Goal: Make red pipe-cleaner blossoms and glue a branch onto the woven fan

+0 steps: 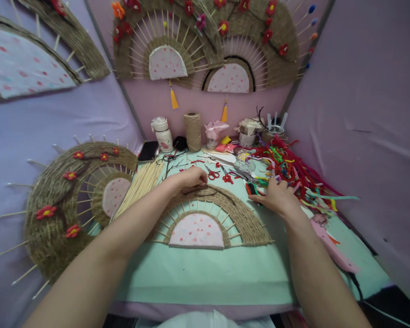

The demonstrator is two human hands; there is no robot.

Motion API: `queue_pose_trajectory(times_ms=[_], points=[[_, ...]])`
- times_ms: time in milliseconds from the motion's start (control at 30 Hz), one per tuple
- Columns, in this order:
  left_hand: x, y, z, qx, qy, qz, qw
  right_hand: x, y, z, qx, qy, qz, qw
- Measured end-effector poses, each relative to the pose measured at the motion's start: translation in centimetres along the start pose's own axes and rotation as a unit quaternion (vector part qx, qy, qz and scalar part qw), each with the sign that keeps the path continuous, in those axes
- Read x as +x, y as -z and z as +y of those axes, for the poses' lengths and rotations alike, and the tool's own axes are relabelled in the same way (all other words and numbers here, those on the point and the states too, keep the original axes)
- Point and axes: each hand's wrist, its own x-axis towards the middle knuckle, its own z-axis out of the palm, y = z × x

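Observation:
My left hand (193, 176) is closed, its fingertips pinched at the top edge of a woven twine fan (248, 221) lying on the table. What they pinch is too small to make out. Dark brown branch-like strands (225, 195) run along the fan's arc, and a pink-dotted white half-circle (196, 231) fills its centre. To the right, my right hand (277, 197) reaches over the near edge of a heap of coloured pipe cleaners (294, 168), thumb stretched out and apart from the fingers. Beside that thumb lies a small black, red and green item (250, 188).
Scissors (213, 174), a red flower (227, 178) and thin sticks (140, 182) lie about. A pink glue gun (335, 248) with a cord rests right. A bottle (162, 134) and twine spool (192, 132) stand behind. Another fan (54, 237) leans left; more hang on the back wall.

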Motion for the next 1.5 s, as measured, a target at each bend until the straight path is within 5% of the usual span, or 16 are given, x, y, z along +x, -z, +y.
queue_pose_trajectory(times_ms=[167,333,700,933,1133,1367,1500], points=[[-1.6,1.0,-1.3,-0.008,0.022,0.027,0.999,-0.2,0.3,0.2,-0.011,0.008,0.0,1.0],[-3.3,1.1,-2.3,-0.054,0.032,0.043,0.997,0.5,0.7,-0.2,-0.035,0.018,-0.076,0.996],[-3.4,-0.1,-2.6,-0.045,0.019,0.057,0.997,-1.8,1.8,0.1,0.047,0.066,-0.061,0.995],[-1.6,0.5,-1.1,0.021,0.002,-0.013,1.0,-3.8,3.2,-0.2,0.351,0.107,-0.179,0.913],[-1.7,0.6,-0.8,0.021,0.01,-0.033,0.999,-4.0,3.6,0.1,0.401,0.126,-0.198,0.885],[-2.9,0.6,-1.7,-0.141,-0.014,0.005,0.99,-4.4,5.0,-1.6,0.362,0.181,-0.248,0.88],[-3.7,-0.4,-2.6,-0.328,0.012,0.047,0.944,-4.7,5.7,-3.1,0.32,0.219,-0.274,0.88]])
